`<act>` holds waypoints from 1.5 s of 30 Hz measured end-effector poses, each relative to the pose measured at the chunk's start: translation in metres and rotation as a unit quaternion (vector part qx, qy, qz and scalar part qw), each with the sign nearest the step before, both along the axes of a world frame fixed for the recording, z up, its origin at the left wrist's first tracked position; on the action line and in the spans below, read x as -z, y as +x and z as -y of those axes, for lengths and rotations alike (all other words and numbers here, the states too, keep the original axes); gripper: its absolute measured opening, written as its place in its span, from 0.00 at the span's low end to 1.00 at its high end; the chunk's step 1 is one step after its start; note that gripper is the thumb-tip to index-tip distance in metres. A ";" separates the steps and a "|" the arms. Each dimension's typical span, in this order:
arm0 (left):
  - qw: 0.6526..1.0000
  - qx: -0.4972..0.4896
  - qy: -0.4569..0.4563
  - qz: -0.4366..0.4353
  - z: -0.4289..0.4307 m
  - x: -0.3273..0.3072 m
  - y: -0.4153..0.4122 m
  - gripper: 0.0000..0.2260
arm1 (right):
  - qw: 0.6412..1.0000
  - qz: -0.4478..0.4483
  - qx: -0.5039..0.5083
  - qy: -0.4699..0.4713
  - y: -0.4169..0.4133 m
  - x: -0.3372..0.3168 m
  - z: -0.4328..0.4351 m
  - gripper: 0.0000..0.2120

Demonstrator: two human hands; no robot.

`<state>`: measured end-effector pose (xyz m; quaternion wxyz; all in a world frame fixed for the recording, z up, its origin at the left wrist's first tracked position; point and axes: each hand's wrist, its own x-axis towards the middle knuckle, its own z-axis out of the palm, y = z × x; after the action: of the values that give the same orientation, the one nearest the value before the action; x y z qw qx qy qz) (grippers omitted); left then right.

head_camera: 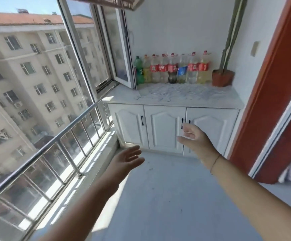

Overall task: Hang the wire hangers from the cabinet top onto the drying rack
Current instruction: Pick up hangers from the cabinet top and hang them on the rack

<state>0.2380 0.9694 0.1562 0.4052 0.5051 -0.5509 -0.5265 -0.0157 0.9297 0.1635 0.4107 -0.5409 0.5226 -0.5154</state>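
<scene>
— Since the wire hangers (167, 93) lie in a loose, tangled spread on the cabinet top (231, 101), none of them has gone anywhere yet, has it?

— Not that I can see. They sit in the middle of that pale top, in front of the row of bottles (172, 69), with the potted plant (223, 77) off at the right end. Blurred as they are, I can't count them or tell which hook is free.

— And the hands?

— Both empty. The left hand (127, 159) is stretched forward, palm up, fingers spread wide. The right hand (193, 136) is out in front of the cabinet doors (164, 127), its grip loosely wide, holding nothing. Both are well short of the hangers and lower than the top.

— So which step is this?

— I'd call it the approach: reaching toward the cabinet, before the first pick-up.

— What does the next move want?

— Getting nearer, lifting a hand above the table edge, and pinching one hanger by its hook or shoulder so it comes away without dragging its neighbours. Thin wire snags easily.

— And the drying rack?

— I can't make it out from here; it would have to be found by turning away from the window railing (54, 136).
</scene>
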 end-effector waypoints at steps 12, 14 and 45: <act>0.997 0.075 -0.001 0.010 0.233 -0.009 -0.118 0.22 | 0.994 0.030 0.100 0.017 -0.115 0.007 0.176 0.20; 0.997 0.074 0.002 0.013 0.275 -0.002 -0.148 0.19 | 0.994 0.031 0.101 0.021 -0.143 0.011 0.214 0.20; 0.994 0.050 0.092 0.041 0.801 0.071 -0.368 0.15 | 0.956 0.051 0.224 0.184 -0.394 0.105 0.741 0.12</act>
<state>-0.1302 0.1680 0.0850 0.3076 0.5334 -0.5409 -0.5730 -0.4093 0.1887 0.0583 0.4032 -0.2978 0.6944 -0.5163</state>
